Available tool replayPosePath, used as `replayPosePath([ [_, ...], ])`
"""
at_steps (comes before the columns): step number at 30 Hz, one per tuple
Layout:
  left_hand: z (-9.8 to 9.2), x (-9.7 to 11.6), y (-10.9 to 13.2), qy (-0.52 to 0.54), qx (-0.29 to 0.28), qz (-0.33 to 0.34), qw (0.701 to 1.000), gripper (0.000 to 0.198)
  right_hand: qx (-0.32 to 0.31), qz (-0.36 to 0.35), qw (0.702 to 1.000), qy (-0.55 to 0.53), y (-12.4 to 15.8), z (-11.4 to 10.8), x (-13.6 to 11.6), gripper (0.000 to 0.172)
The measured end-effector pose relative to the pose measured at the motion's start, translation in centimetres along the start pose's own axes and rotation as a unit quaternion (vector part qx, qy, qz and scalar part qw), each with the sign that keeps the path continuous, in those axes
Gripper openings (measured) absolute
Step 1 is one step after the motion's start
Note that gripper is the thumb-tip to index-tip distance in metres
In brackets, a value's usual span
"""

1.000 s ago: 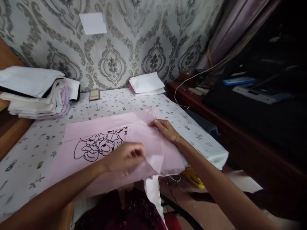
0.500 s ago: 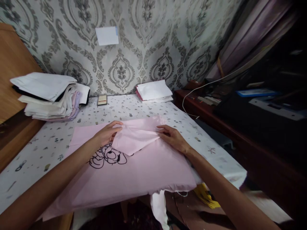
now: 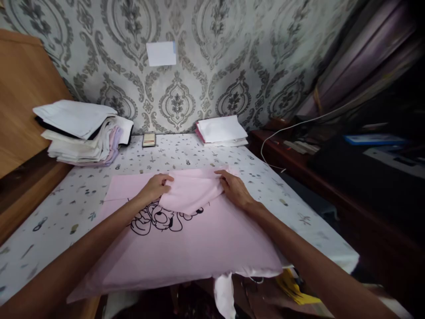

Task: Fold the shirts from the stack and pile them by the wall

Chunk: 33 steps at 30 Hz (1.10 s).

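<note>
A pink cloth lies spread over the near part of the counter, its lower edge reaching past the counter's front, with a black line drawing on its upper face. Both hands work near the far edge of it, well apart from each other, with a folded-over flap of the same pink stretched between them and covering part of the drawing. The left hand has its grip nearly closed, thumb and fingers pinching the flap's left edge. The right hand has its grip drawn in on the flap's right side, where folds run toward the fingers; the index finger reaches out straighter than the others, and the thumb is hidden. A white strip hangs below the pink cloth at the front, with something yellow lower down to its right. The counter wears a white cover with small scattered motifs. At the back left sits a stack of folded cloths, a small card stands just beside it, and folded white cloth lies farther right. Patterned wallpaper rises behind, bearing a white sheet.
</note>
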State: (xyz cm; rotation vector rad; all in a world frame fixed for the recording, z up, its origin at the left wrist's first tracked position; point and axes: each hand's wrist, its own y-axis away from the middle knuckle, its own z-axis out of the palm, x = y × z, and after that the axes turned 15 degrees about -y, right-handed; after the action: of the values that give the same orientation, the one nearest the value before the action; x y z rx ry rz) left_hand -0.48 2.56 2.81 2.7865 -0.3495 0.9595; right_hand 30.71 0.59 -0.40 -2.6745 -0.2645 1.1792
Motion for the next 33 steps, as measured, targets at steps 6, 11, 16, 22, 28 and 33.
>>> replayPosePath([
  [6,0.4,-0.5,-0.5,-0.072,0.058,0.074,0.993,0.044,0.022,-0.023,0.999,-0.008,-0.2,0.1,0.2,0.047],
  [11,0.5,-1.0,-1.4,-0.128,0.059,0.066,0.988,0.042,0.028,-0.028,0.998,0.054,-0.7,0.7,0.5,0.046],
  [16,0.6,-1.3,-2.0,-0.217,0.073,0.085,0.970,0.041,0.018,-0.053,0.992,0.110,-0.8,1.0,1.3,0.043],
  [22,-0.1,0.0,-0.7,-0.339,0.071,0.076,0.935,0.032,0.025,-0.117,0.981,0.155,-0.4,0.8,-1.1,0.036],
  [28,2.2,-0.6,-0.4,-0.345,0.076,0.181,0.918,0.052,-0.081,-0.191,0.968,0.141,1.9,2.7,-3.0,0.048],
  [33,3.5,-1.6,-0.3,-0.356,0.015,0.178,0.917,0.061,-0.118,-0.134,0.973,0.148,3.7,2.8,-1.1,0.054],
])
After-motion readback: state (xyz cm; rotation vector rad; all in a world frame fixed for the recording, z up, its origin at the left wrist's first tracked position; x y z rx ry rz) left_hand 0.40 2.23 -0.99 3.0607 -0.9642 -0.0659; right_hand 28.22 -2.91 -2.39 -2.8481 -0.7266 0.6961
